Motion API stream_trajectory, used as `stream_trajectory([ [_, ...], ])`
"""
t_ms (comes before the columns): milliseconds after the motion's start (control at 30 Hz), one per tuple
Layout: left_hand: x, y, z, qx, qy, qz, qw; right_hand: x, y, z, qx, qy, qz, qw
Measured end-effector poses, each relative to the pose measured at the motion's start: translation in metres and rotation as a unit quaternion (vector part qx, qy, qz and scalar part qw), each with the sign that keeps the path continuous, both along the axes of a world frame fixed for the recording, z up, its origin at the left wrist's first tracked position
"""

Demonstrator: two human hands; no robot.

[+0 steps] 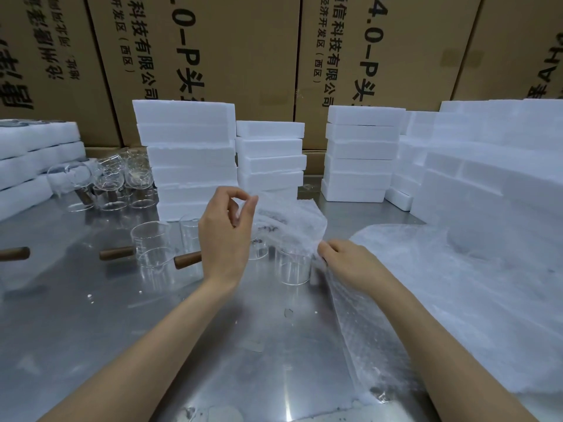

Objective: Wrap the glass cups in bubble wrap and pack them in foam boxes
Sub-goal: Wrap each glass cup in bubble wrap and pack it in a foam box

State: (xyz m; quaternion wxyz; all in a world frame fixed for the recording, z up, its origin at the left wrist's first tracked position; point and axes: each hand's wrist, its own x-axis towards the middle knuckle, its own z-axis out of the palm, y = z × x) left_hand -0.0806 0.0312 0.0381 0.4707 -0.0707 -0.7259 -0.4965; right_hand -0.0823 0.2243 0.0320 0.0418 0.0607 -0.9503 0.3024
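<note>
A sheet of bubble wrap [289, 223] is lifted above the steel table [128, 324]. My left hand [225, 236] pinches its upper edge between thumb and fingertips. My right hand [347, 263] grips its lower right edge. Below the sheet stands a clear glass cup [294, 268], partly veiled by the wrap. Left of my left hand stand two more glass cups [150, 245] with brown wooden handles [117, 253]. White foam boxes [189, 159] are stacked behind.
A large pile of bubble wrap [457, 300] covers the table's right side. More glass cups [115, 181] cluster at the back left. Foam box stacks [359, 156] line the back and right, with cardboard cartons [213, 56] behind. Another wooden handle [15, 254] shows at the left edge.
</note>
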Motion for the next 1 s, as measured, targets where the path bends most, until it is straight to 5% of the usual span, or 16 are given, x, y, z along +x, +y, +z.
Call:
stream_trajectory([
  [300,-0.006,-0.008,-0.002,0.058,-0.050,0.013,0.997,0.006,-0.003,0.014,-0.168,-0.016,0.013,0.986],
  [533,-0.004,-0.009,-0.004,0.060,-0.057,0.004,0.997,0.012,0.000,0.026,-0.383,-0.002,-0.028,0.923],
  [1000,-0.001,-0.002,-0.007,-0.041,-0.017,0.014,0.999,0.015,-0.010,0.027,-0.457,0.039,0.076,0.885],
])
